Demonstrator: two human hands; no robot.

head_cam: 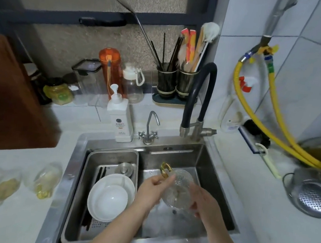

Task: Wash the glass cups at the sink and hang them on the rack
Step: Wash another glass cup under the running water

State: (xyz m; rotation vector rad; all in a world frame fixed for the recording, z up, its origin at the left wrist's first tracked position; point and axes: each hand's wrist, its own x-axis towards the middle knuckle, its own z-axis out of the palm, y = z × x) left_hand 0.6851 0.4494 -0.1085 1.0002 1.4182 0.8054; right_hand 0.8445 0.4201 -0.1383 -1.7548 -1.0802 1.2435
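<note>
A clear glass cup with a gold handle is held over the steel sink, tilted with its mouth toward me. My left hand grips it at the handle side. My right hand is cupped against its right wall and rim. Two more glass cups with yellowish tint lie blurred on the white counter at the left. No rack for hanging shows in this view.
A steel drain tray in the sink's left half holds white bowls and chopsticks. Behind the sink stand a soap pump bottle, a small tap and a black-hose faucet. A steel colander sits right; a wooden board left.
</note>
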